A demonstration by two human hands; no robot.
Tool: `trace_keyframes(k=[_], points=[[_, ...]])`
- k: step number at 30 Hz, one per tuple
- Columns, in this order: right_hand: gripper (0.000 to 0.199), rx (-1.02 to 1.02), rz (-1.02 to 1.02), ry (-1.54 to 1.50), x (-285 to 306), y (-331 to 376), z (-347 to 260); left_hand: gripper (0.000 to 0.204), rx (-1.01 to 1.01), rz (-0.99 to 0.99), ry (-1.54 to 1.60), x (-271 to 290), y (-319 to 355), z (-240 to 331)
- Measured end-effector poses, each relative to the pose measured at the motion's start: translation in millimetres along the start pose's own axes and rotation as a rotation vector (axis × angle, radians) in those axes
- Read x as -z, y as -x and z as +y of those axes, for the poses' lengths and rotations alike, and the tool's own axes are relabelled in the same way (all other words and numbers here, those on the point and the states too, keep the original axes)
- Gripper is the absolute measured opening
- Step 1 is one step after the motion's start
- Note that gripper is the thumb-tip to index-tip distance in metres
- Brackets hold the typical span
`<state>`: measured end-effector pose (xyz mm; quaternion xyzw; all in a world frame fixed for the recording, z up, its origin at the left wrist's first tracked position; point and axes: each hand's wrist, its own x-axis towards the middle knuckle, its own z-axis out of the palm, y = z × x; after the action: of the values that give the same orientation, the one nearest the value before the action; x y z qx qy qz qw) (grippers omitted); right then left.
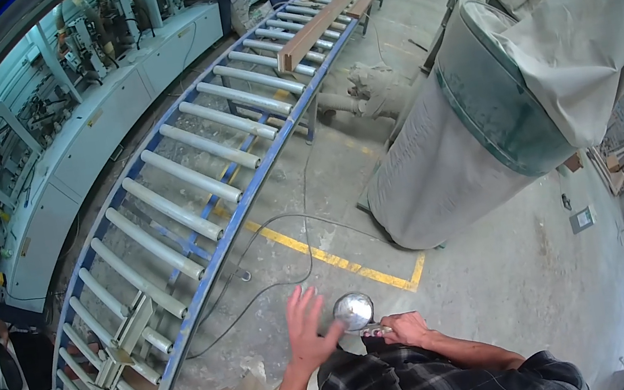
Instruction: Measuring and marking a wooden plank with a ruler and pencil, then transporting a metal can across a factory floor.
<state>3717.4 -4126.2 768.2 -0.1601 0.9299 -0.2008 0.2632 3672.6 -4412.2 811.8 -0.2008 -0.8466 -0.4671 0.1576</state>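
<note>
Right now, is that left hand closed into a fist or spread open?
Spread open. The left hand has its fingers splayed apart beside the round shiny metal object, whose handle the right hand grips.

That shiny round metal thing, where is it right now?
In the head view the shiny round metal thing sits low and centre, held out by the right hand, with the open left hand just beside it, above the concrete floor near the yellow line.
</note>
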Motion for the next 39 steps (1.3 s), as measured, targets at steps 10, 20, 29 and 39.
trace_keyframes(k=[10, 20, 29, 39], points=[[0.035, -0.235, 0.117, -0.055, -7, 26, 25, 0.058, 0.734, 0.466, 0.164, -20, 55, -76], [0.030, -0.260, 0.196, -0.036, 9, 3, 10, 0.079, 1.109, 0.619, 0.013, -39, 155, -100], [0.034, 0.116, 0.059, 0.200, 14, -76, -7, 0.087, 0.443, 1.509, 1.688, 72, 198, 0], [0.029, 0.432, -0.020, 0.323, 23, -118, -89, 0.081, 0.132, 1.684, 1.527, 58, 265, 23]])
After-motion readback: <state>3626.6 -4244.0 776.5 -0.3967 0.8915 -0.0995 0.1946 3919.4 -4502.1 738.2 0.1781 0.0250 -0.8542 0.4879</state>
